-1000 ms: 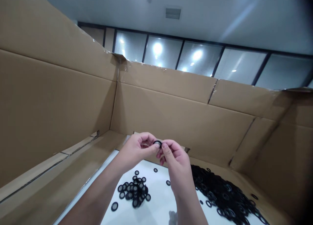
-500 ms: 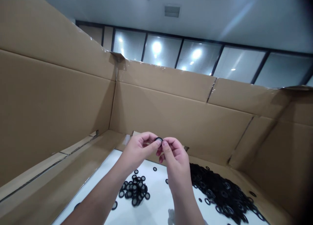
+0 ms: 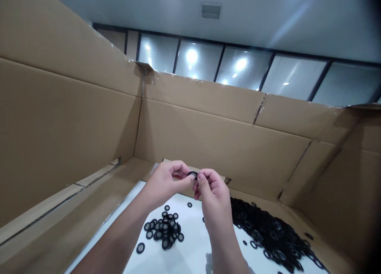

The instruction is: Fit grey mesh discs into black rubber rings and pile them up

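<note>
A small black ring washer (image 3: pixel 192 173) is held up in front of me between both hands. My left hand (image 3: pixel 172 181) pinches its left side between thumb and fingers. On the other side, the thumb and forefinger of my right hand (image 3: pixel 212 186) close on its edge, with the remaining fingers curled. The fingertips hide part of the ring. Below my left wrist, a small heap of black rings with grey centres (image 3: pixel 164 229) lies on the white surface (image 3: pixel 187 250). Beyond my right forearm spreads a much larger heap of black rings (image 3: pixel 270 234).
Tall cardboard walls (image 3: pixel 208 135) enclose the white surface at the back and sides. A few loose rings lie apart from the heaps, among them one at the lower left (image 3: pixel 140 248) and one on the cardboard at the right (image 3: pixel 308 236).
The held ring and my fingertips have dropped slightly, and the ring now tilts differently. Both hands keep their grip on it. The view has shifted a little.
</note>
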Tool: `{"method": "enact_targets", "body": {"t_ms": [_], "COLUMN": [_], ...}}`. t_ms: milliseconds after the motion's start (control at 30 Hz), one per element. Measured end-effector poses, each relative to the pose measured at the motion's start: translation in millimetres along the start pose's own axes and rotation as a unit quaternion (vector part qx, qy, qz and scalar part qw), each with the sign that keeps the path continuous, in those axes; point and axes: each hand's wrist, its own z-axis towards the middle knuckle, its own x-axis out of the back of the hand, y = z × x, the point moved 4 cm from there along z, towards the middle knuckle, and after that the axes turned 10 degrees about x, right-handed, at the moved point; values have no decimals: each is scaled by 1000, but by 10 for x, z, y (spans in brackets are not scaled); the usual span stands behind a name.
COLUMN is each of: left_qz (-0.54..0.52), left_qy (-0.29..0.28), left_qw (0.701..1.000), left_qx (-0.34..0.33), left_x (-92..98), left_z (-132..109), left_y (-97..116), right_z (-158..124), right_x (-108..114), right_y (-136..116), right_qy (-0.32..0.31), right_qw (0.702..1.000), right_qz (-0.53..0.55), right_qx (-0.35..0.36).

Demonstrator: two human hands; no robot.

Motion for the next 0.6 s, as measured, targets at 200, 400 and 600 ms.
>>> {"method": "enact_targets", "body": {"t_ms": [200, 400, 600], "left_qz": [11, -22, -161], "left_qy": [-42, -40, -56], "left_qw": [999, 999, 984], "left_qx": [10, 5, -49], "left_x": [102, 116, -73], "left_z": [-17, -6, 8], "left_y": [-5, -17, 27], "right_z": [11, 28, 9], "right_x": [-21, -27, -68], "right_y": [-25, -36, -58], "right_qy": [-56, -65, -11], "right_qw": [998, 998, 992], "right_qz": [5, 15, 123], "right_qx": [7, 2, 8]}}
